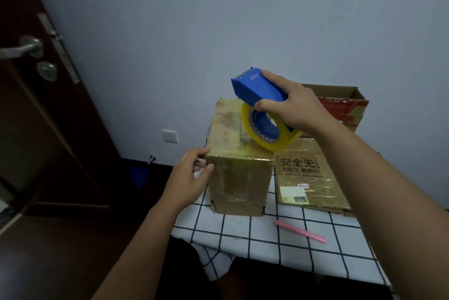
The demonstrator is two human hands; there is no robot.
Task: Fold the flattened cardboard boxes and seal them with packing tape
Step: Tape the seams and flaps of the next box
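Stood upright near the middle of the view: a folded cardboard box (239, 161), its top and front glossy with tape, set on the left edge of a tabletop (279, 239) draped in a white cloth with a black grid. Held above the box's top at about 1 o'clock from its centre: a blue tape dispenser (257, 89) carrying a roll of clear yellowish packing tape (269, 129), the roll's lower edge resting on or just over the box's right rear top; contact could not be told for sure. Gripped by the right hand (294, 105), fingers (269, 78) curled over the blue housing and thumb clamped beneath it beside the roll. Placed at the box's upper left front corner, at about 9 o'clock from its centre: the left hand (187, 178), fingers (201, 151) loose and only lightly bent, fingertips and thumb touching the corner edge without clasping it. Lay just beside the box at 3 o'clock: a flatter taped carton (308, 178) printed with black Chinese characters and bearing a small label. Stood behind that, at about 2 o'clock: an open box (345, 108) with a red printed side. Rested on the cloth at roughly 5 o'clock from the folded box, well apart from it: a pink cutter (301, 231). Filled the left side: a dark wooden door (36, 129) with a metal handle (21, 48), and low on the pale wall, a white socket (170, 135).
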